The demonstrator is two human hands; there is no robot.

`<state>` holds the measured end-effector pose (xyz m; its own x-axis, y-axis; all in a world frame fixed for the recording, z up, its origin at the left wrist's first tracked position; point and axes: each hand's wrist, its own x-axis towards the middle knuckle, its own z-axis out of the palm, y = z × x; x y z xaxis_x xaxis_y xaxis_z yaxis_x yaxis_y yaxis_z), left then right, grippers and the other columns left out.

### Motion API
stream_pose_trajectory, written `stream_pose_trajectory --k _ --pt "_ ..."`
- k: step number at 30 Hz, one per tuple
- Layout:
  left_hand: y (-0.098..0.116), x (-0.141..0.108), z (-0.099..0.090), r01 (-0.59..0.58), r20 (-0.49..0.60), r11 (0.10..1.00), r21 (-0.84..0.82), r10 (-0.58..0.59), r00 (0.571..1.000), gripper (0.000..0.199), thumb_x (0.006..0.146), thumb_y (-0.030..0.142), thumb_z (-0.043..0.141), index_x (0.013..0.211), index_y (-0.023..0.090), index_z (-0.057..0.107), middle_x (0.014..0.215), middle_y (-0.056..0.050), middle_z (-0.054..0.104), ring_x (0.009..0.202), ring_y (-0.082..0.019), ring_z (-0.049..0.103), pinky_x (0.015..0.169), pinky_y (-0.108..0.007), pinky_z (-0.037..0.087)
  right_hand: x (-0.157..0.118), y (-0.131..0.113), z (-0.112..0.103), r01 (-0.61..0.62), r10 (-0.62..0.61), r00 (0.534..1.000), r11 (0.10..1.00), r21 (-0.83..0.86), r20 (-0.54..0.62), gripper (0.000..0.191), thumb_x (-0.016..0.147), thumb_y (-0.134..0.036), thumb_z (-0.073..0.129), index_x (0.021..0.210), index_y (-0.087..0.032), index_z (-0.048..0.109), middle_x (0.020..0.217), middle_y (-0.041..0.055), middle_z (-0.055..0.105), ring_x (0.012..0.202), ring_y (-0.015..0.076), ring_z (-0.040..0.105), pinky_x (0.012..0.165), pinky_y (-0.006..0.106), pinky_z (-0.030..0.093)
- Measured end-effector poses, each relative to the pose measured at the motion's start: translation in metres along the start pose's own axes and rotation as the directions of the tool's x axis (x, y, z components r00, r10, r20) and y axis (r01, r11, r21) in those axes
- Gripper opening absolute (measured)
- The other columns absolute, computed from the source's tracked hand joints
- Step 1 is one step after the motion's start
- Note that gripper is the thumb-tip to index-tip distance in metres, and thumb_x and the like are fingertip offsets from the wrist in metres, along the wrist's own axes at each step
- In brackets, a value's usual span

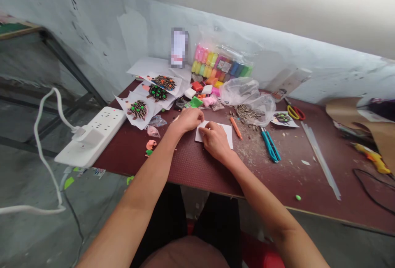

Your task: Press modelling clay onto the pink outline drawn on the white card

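A small white paper card (227, 133) lies flat on the dark red table. My right hand (215, 139) rests over its left part, fingers bent and drawn together; whatever is between the fingertips is too small to make out. Just beyond the card's left corner is my left hand (189, 120), its fingers curled downward and their tips partly hidden. Beyond it sit lumps of green clay (195, 102) and pink clay (210, 100). To the card's right lies an orange stick-shaped tool (236, 128).
Paper sheets with seed-covered hedgehog figures (138, 109) lie left. A plastic bag of seeds (247, 112), clay packets (220, 64) and a phone (179, 48) are behind. Rightward lie a teal utility knife (270, 144), scissors (295, 112), glue sticks (321, 159), a glue gun (373, 158). A power strip (92, 136) overhangs the left edge.
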<state>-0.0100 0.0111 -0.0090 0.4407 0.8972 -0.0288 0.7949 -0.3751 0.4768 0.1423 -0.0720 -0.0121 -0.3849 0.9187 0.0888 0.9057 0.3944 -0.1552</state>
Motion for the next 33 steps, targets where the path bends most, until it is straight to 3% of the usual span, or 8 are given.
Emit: stream_pose_trajectory --k 6,12,18,27,33 --pt "0.002 0.0 -0.002 0.009 0.01 1.0 0.014 -0.01 1.0 0.026 0.083 0.012 0.062 0.097 0.021 0.082 0.099 -0.008 0.08 0.096 -0.024 0.071 0.09 -0.034 0.049 0.001 0.007 0.004 -0.052 0.062 0.995 0.99 0.128 -0.073 0.032 0.104 -0.023 0.049 0.117 -0.02 0.078 0.107 0.0112 0.067 0.094 0.0217 0.059 0.085 0.033 0.04" --pt "0.003 -0.001 -0.001 0.002 0.003 1.0 0.006 -0.002 1.0 0.027 0.083 0.009 0.061 0.096 0.021 0.082 0.097 -0.008 0.08 0.094 -0.023 0.071 0.09 -0.034 0.049 0.002 0.006 0.003 -0.006 0.008 0.999 0.997 0.075 -0.033 0.034 0.101 -0.017 0.048 0.109 -0.02 0.081 0.105 0.0113 0.067 0.097 0.0224 0.058 0.084 0.033 0.04" --pt "0.003 -0.001 -0.002 0.008 0.008 1.0 -0.001 -0.008 1.0 0.021 0.084 0.018 0.065 0.096 0.021 0.082 0.096 -0.009 0.079 0.094 -0.024 0.071 0.09 -0.034 0.05 0.002 0.009 0.006 -0.022 0.036 0.994 0.992 0.125 -0.106 0.034 0.101 -0.018 0.048 0.112 -0.022 0.08 0.107 0.0104 0.067 0.096 0.0218 0.059 0.086 0.033 0.042" --pt "0.002 0.001 -0.003 -0.001 0.017 1.0 -0.012 0.001 1.0 0.022 0.084 0.016 0.064 0.096 0.02 0.082 0.098 -0.008 0.08 0.094 -0.022 0.071 0.086 -0.03 0.051 0.012 0.012 0.001 -0.068 0.078 0.994 0.989 0.134 -0.073 0.025 0.102 -0.023 0.057 0.111 -0.022 0.08 0.103 0.0093 0.069 0.094 0.021 0.062 0.083 0.031 0.042" --pt "0.0 0.001 -0.003 -0.009 0.031 1.0 -0.027 0.01 0.999 0.023 0.083 0.014 0.065 0.098 0.019 0.082 0.102 -0.008 0.081 0.096 -0.023 0.072 0.088 -0.031 0.051 0.009 0.009 0.002 -0.033 0.036 0.998 0.997 0.072 -0.044 0.032 0.103 -0.02 0.049 0.113 -0.022 0.08 0.103 0.0103 0.069 0.094 0.0221 0.06 0.082 0.033 0.041"
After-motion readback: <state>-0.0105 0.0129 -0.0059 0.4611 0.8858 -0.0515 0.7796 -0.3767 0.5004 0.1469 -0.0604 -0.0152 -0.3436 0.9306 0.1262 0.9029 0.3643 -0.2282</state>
